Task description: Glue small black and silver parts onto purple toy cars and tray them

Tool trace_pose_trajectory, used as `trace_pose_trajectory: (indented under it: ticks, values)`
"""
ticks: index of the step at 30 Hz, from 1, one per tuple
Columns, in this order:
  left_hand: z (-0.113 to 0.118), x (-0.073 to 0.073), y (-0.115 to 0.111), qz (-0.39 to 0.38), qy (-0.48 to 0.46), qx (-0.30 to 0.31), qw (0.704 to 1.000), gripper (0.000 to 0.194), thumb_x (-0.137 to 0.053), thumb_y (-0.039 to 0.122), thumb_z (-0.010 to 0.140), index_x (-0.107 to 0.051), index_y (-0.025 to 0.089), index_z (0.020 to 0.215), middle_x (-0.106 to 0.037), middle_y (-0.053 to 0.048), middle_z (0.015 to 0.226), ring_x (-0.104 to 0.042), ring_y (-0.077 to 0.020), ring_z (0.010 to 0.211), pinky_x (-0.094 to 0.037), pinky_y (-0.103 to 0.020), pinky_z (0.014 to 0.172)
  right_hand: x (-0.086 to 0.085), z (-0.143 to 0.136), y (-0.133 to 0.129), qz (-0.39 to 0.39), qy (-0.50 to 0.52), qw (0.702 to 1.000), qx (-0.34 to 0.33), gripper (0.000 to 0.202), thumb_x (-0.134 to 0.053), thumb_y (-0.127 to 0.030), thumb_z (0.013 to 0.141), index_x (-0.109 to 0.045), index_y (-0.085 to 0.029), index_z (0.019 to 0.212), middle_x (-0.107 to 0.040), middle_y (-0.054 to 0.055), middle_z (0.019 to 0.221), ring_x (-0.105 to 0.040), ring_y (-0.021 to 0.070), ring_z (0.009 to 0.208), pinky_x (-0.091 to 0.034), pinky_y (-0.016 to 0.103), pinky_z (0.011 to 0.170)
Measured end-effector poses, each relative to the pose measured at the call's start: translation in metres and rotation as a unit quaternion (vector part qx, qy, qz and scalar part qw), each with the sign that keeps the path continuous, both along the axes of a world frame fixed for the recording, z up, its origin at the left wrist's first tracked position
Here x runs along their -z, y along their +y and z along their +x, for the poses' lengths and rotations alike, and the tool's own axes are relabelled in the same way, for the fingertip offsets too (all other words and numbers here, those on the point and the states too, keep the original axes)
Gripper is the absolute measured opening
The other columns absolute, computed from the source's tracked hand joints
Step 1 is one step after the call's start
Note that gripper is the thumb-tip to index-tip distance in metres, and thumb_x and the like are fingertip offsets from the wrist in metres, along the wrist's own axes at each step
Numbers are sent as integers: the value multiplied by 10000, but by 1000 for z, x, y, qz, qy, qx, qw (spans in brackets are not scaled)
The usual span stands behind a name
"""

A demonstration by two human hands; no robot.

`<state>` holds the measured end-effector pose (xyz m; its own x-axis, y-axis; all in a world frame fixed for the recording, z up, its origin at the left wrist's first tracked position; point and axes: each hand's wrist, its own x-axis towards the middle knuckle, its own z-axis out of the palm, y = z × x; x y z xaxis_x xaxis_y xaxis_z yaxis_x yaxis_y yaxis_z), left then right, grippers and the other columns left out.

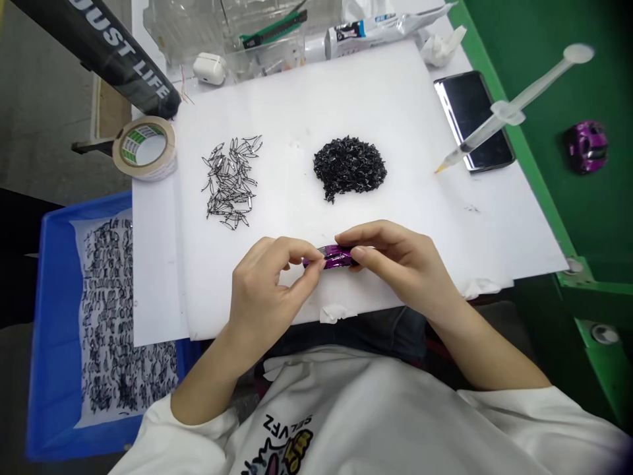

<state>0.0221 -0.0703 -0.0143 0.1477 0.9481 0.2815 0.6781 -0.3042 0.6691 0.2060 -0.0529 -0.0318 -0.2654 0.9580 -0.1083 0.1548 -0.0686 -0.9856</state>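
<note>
A small glossy purple toy car is held low over the near part of the white board, between both hands. My left hand pinches with thumb and index finger at the car's left end; whether a tiny part is also between those fingertips I cannot make out. My right hand grips the car's right end, thumb on the near side and fingers along the far side. Beyond the hands lie a heap of small black pieces and, to its left, a spread of thin black-outlined clear pieces.
On the right, a syringe with an orange tip leans across a phone. Another purple toy car sits on the green surface. Masking tape and a black cylinder stand left, above a blue bin of dark parts.
</note>
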Motion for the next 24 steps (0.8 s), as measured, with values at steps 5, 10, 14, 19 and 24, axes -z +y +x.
trace_pose_trajectory:
  ticks: [5,10,14,19,24]
  values:
    - [-2,3,-2,12,33,-7,999,111,-640,120,765,-593,216,792,-658,49,756,-533,-112,693,-456,-246,632,0,0,0,26,-29,999,6,212,-516,-306,867,-663,-219,992,-684,16,937,-647,117,773,-549,252,706]
    - [1,3,-2,14,48,-8,999,119,-636,117,763,-587,225,774,-646,50,729,-528,-125,690,-448,-258,624,0,0,-1,24,-34,999,4,234,-509,-323,870,-666,-218,1008,-687,22,951,-651,134,797,-554,285,744]
    - [2,2,-2,13,56,-6,998,126,-639,112,758,-587,225,782,-639,55,725,-522,-120,690,-441,-249,624,-1,0,-1,24,-30,999,4,229,-510,-317,871,-666,-223,1009,-687,13,957,-650,124,800,-551,272,754]
    - [3,0,-2,14,69,-6,998,138,-637,100,751,-577,224,766,-632,60,709,-508,-118,674,-431,-248,616,-1,1,-2,32,-37,999,-4,242,-505,-325,872,-662,-225,1026,-684,23,973,-651,140,821,-555,286,744]
    - [8,-7,0,3,104,30,994,154,-608,78,747,-553,222,755,-624,61,681,-500,-126,668,-419,-245,587,0,2,-3,64,-61,996,-29,249,-471,-290,886,-654,-222,1041,-683,26,992,-648,148,859,-549,289,756]
